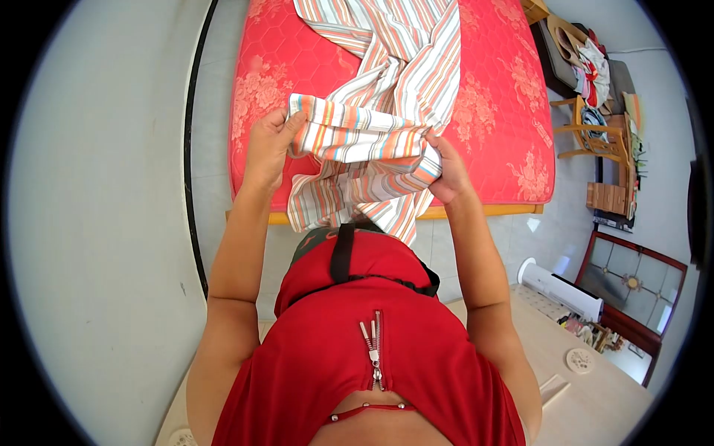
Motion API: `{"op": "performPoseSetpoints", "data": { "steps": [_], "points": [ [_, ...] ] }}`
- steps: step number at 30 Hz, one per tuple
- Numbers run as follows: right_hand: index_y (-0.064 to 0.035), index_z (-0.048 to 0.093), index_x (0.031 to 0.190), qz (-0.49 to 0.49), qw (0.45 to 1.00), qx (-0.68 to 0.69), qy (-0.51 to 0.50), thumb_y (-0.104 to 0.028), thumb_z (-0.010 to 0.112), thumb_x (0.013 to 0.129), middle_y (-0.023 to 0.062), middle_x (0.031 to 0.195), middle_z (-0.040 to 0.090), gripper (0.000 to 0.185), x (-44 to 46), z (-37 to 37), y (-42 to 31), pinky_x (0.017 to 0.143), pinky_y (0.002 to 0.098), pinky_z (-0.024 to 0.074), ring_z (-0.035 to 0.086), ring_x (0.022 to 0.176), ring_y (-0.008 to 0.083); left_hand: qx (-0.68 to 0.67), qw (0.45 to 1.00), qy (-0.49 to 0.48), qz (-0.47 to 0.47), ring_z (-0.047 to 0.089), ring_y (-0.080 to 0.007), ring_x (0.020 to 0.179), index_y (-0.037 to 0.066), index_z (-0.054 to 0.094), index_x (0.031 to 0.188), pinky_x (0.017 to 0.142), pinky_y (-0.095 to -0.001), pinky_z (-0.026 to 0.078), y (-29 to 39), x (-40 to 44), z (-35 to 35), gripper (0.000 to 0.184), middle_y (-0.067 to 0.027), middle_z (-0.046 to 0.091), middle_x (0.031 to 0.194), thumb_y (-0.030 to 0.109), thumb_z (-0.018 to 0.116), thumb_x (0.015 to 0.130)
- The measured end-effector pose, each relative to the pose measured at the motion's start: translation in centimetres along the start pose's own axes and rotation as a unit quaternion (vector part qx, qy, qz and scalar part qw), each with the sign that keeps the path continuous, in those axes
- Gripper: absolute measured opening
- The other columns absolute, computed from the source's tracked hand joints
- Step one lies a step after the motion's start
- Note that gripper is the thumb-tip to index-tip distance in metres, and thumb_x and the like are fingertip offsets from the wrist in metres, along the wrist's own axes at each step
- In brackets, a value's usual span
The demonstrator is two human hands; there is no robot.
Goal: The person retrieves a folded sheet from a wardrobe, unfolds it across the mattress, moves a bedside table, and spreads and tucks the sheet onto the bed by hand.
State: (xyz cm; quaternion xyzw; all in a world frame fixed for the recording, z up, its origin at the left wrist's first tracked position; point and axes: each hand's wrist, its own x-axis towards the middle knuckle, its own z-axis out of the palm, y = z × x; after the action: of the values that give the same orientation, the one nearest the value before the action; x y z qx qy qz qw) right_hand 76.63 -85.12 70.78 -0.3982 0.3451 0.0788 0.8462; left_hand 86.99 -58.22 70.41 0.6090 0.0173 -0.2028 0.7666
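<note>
A striped cloth (364,141) in white, orange and grey stretches between my two hands. My left hand (272,146) pinches its upper left corner, thumb on top. On the other side, my right hand (448,169) is closed on the bunched right part of the cloth. A folded band of the fabric runs between them. The rest of the cloth lies in loose folds over the red floral mattress (494,134), up to the top of the view, and its lower part hangs over the mattress's near edge.
The bed's wooden edge (483,211) runs just in front of my body. A wall (104,186) stands at the left. At the right are a wooden chair (595,134), a dark sofa with clothes, and a white appliance (559,290).
</note>
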Motion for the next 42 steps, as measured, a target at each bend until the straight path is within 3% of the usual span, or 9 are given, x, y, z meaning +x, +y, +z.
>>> {"op": "performPoseSetpoints", "data": {
  "steps": [3,7,12,20,22,25,31,35,42],
  "points": [
    [-0.001,0.044,0.125,-0.103,0.965,-0.238,0.038,-0.016,0.055,0.082,0.0168,0.121,0.052,0.047,0.7,-0.9,0.6,0.087,0.0386,0.0477,0.053,0.11,0.0252,-0.011,1.0,-0.007,0.016,0.053,-0.0024,0.059,0.003,0.063,0.089,0.049,-0.0184,0.039,0.2,-0.1,0.2,0.016,0.0015,0.061,0.071,0.018,0.06,0.089],
    [-0.0043,0.039,0.132,-0.429,0.678,-0.596,-0.031,-0.004,0.063,0.064,0.0201,0.116,0.049,0.072,-0.7,2.7,0.5,0.095,0.0412,0.0376,0.049,0.106,0.0365,0.123,0.99,-0.047,0.046,0.051,-0.0039,0.059,0.003,0.064,0.088,0.051,-0.0194,0.038,0.7,-1.0,1.4,0.013,0.002,0.06,0.071,0.016,0.063,0.086],
    [-0.0051,0.047,0.121,-0.17,0.718,-0.635,-0.228,-0.031,0.068,0.07,0.0204,0.097,0.061,0.061,0.4,4.9,4.2,0.076,0.0436,0.0466,0.058,0.087,0.0391,0.291,0.916,-0.185,0.204,0.051,-0.0095,0.065,0.0,0.061,0.089,0.06,-0.0235,0.041,-1.0,-3.7,5.0,0.014,-0.0029,0.06,0.076,0.009,0.067,0.079],
    [-0.002,0.044,0.122,-0.205,0.833,-0.51,-0.059,-0.024,0.062,0.079,0.0175,0.098,0.061,0.052,1.9,4.6,-0.6,0.078,0.0384,0.0479,0.06,0.09,0.0293,0.274,0.927,0.026,0.256,0.048,-0.0267,0.11,-0.001,0.04,0.127,0.096,-0.0365,0.037,-6.9,-2.7,6.6,0.06,-0.0167,0.051,0.114,0.02,0.068,0.079],
    [-0.0011,0.05,0.117,-0.257,0.8,-0.52,-0.154,-0.03,0.056,0.087,0.0091,0.108,0.058,0.042,3.8,0.3,-8.1,0.088,0.0362,0.0448,0.054,0.104,0.0223,0.325,0.92,0.025,0.216,0.048,-0.0291,0.11,-0.001,0.041,0.128,0.096,-0.038,0.037,-11.5,-1.7,5.8,0.06,-0.0183,0.051,0.116,0.022,0.066,0.08],
    [-0.0051,0.055,0.111,-0.392,0.869,-0.301,-0.023,-0.035,0.049,0.091,0.0057,0.102,0.057,0.037,-4.9,-5.6,-22.0,0.082,0.0326,0.0457,0.055,0.094,0.0169,0.436,0.893,0.0,0.108,0.047,-0.0349,0.114,-0.001,0.042,0.128,0.097,-0.0402,0.037,-18.6,-0.7,3.0,0.063,-0.0224,0.051,0.121,0.028,0.067,0.078],
    [0.0045,0.056,0.101,-0.631,0.725,0.042,0.271,-0.015,0.053,0.081,0.0151,0.097,0.061,0.028,-27.7,-49.3,-47.0,0.08,0.0421,0.0519,0.061,0.088,0.0307,0.332,0.921,0.07,-0.19,0.047,-0.0335,0.118,-0.002,0.039,0.131,0.097,-0.04,0.038,-29.8,-5.3,1.7,0.072,-0.025,0.05,0.124,0.033,0.07,0.076],
    [0.0074,0.055,0.102,-0.635,0.648,0.081,0.412,-0.01,0.051,0.081,0.019,0.101,0.062,0.027,-38.1,-59.7,-43.2,0.077,0.0424,0.0552,0.063,0.088,0.0321,0.154,0.901,0.19,-0.359,0.048,-0.0313,0.117,-0.001,0.037,0.133,0.095,-0.0402,0.04,-36.4,-8.2,5.6,0.075,-0.0239,0.05,0.125,0.034,0.071,0.076],
    [-0.0018,0.055,0.102,-0.379,0.847,0.011,0.374,-0.016,0.056,0.088,0.012,0.099,0.063,0.02,-36.4,-62.8,-32.7,0.076,0.0359,0.0558,0.064,0.087,0.0234,0.504,0.854,0.003,-0.128,0.051,-0.0356,0.113,-0.003,0.043,0.128,0.095,-0.0394,0.041,-40.7,-6.5,14.8,0.076,-0.0252,0.052,0.122,0.036,0.072,0.07]
  ]
}}
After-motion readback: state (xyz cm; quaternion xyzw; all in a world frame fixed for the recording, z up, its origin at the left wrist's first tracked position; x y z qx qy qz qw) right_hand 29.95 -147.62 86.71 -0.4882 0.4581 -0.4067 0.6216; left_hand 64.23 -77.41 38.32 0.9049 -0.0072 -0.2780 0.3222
